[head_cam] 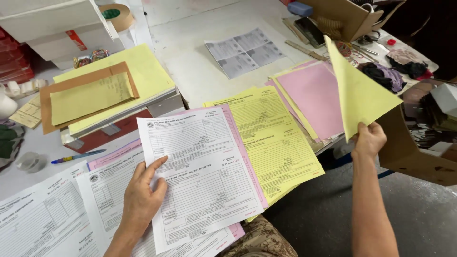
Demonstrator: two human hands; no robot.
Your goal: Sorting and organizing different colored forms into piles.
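My left hand (143,195) rests with fingers spread on a white printed form (200,176), pressing its left edge onto the stack beneath. A pink sheet (247,162) peeks out under that form. My right hand (369,139) pinches the lower corner of a blank yellow sheet (357,90) and holds it up in the air at the table's right edge. Between the hands lies a stack of yellow printed forms (273,138), and behind it a stack of pink sheets (314,97).
More white forms (43,219) lie at the lower left, next to a blue pen (76,156). A pile of yellow paper with a brown envelope (90,95) sits at the left. Tape roll (116,14), cardboard boxes (342,14) and grey printed sheets (245,51) stand farther back.
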